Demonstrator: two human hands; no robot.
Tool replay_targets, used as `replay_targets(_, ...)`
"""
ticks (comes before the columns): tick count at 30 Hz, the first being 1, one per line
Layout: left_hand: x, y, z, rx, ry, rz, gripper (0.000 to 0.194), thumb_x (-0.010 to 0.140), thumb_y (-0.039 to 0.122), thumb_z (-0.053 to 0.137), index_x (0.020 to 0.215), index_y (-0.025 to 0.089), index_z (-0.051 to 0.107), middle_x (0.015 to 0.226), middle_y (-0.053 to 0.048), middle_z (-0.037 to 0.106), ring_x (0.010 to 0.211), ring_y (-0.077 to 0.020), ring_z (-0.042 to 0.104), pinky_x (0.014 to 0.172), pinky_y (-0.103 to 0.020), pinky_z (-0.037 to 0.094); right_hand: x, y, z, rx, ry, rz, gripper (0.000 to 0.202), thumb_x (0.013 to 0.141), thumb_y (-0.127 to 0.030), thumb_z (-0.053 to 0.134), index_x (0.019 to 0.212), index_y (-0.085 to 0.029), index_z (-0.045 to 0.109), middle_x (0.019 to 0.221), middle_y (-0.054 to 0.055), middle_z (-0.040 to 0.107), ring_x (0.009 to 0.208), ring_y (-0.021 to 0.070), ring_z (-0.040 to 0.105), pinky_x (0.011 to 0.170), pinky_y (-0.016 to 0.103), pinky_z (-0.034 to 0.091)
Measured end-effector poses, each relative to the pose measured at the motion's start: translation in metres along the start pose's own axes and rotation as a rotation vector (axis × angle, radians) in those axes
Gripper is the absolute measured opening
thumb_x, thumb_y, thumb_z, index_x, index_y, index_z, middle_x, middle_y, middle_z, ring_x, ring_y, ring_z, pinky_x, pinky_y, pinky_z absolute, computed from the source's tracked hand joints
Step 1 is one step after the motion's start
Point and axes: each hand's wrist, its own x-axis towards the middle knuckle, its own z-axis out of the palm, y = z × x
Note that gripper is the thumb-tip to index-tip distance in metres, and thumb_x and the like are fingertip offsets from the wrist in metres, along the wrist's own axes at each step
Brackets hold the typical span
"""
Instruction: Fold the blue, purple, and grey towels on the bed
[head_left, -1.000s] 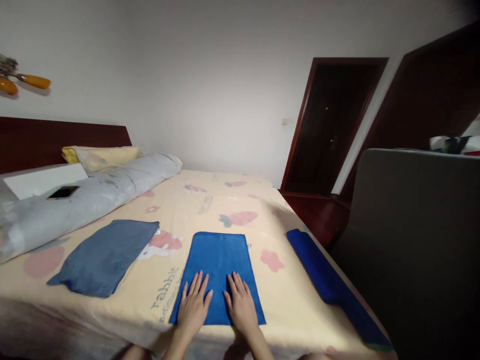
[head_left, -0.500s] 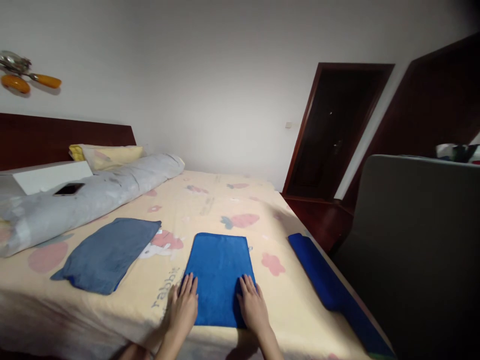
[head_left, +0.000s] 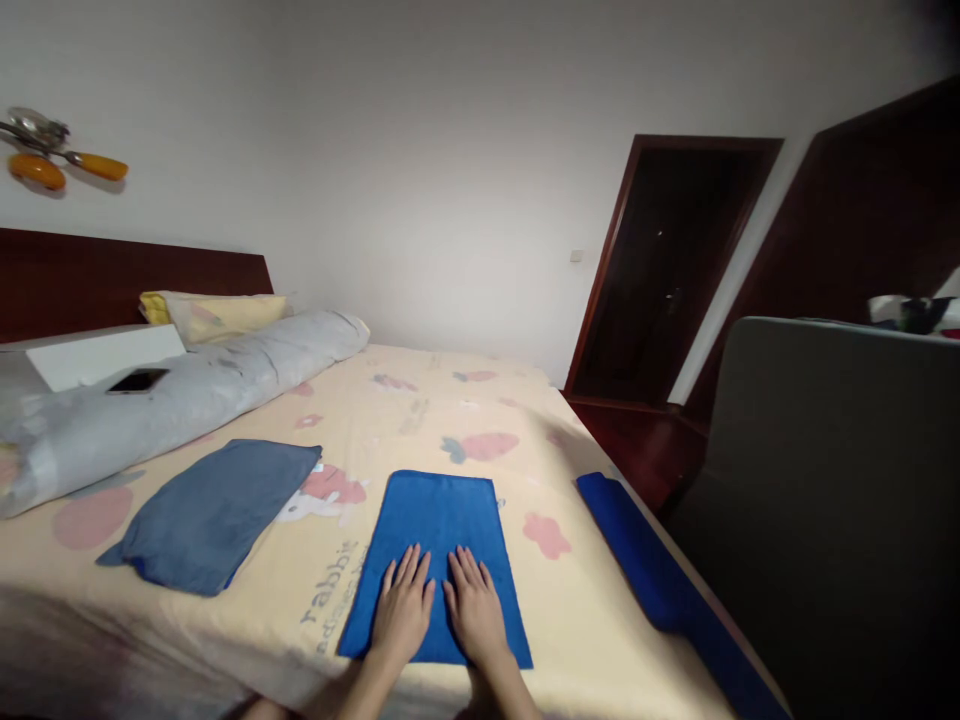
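Observation:
A blue cloth (head_left: 442, 505) lies spread flat near the front edge of the bed, roughly rectangular. On its left half rests my left hand (head_left: 405, 605), palm down with the fingers stretched out. My right hand (head_left: 475, 605) lies flat on the right half, its fingers also extended. A narrow strip of cloth shows between the two hands. To the left, a grey-blue cloth (head_left: 217, 515) lies on the bed with a blue edge peeking out underneath. Along the right side of the bed runs a long, dark blue folded piece (head_left: 637, 550), apart from both hands.
The patterned bedsheet (head_left: 480, 410) covers the bed. A rolled grey quilt (head_left: 247, 365) with a phone (head_left: 138, 380) on it lies at the left, near a white box (head_left: 105, 355) and a yellow pillow (head_left: 225, 315). A grey chair back or panel (head_left: 832, 480) stands at the right.
Both hands have moved inward from the side edges of the blue cloth to nearer its middle, lying flat. The view has tilted very slightly.

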Motion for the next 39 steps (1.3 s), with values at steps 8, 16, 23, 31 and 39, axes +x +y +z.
replay_targets(8,-0.020,-0.027,-0.010,-0.012,0.055,0.116,0.041,0.094,0.020,0.037,0.127,0.023,0.062,0.133,-0.007,0.062,0.125,-0.0206,0.055,0.103,-0.040,0.048,-0.013,0.019,-0.009,-0.046,0.112,-0.007,0.042,0.097,-0.027,0.035,0.129,-0.017,0.058,0.136,0.011,0.058,0.130,0.0258,0.050,0.108,0.044,0.041)
replay_targets(16,-0.024,0.021,0.009,0.085,0.097,-0.057,0.052,0.085,0.009,0.038,0.131,0.020,0.059,0.138,-0.007,0.058,0.128,-0.0224,0.052,0.105,-0.041,0.044,-0.014,-0.044,0.016,0.051,0.096,0.089,0.046,0.091,-0.013,0.035,0.131,-0.019,0.058,0.140,0.009,0.054,0.134,0.0227,0.045,0.110,0.041,0.038)
replay_targets(23,-0.040,-0.014,-0.007,0.114,0.153,-0.025,0.048,0.096,0.039,0.040,0.139,0.020,0.051,0.143,-0.008,0.052,0.132,-0.0251,0.048,0.106,-0.044,0.041,-0.027,-0.014,0.005,-0.015,0.048,0.061,0.046,0.097,-0.030,0.036,0.138,-0.017,0.049,0.147,0.011,0.043,0.139,0.0262,0.037,0.113,0.047,0.034)
replay_targets(31,-0.051,-0.061,-0.027,0.151,-0.083,-0.043,0.048,0.097,0.033,0.033,0.144,0.029,0.042,0.149,-0.002,0.044,0.137,-0.0223,0.042,0.110,-0.047,0.037,-0.038,0.029,-0.014,-0.099,-0.072,0.149,0.065,0.095,-0.056,0.033,0.143,-0.013,0.042,0.151,0.012,0.035,0.140,0.0287,0.034,0.114,0.047,0.034)
replay_targets(39,0.010,-0.005,-0.010,0.017,-0.241,0.097,0.060,0.089,0.009,0.027,0.149,0.016,0.031,0.156,-0.006,0.032,0.144,-0.0164,0.028,0.115,-0.037,0.030,0.018,-0.011,-0.018,0.012,-0.216,-0.035,0.051,0.097,-0.024,0.025,0.147,-0.016,0.035,0.153,0.006,0.035,0.144,0.0180,0.027,0.119,0.038,0.024)
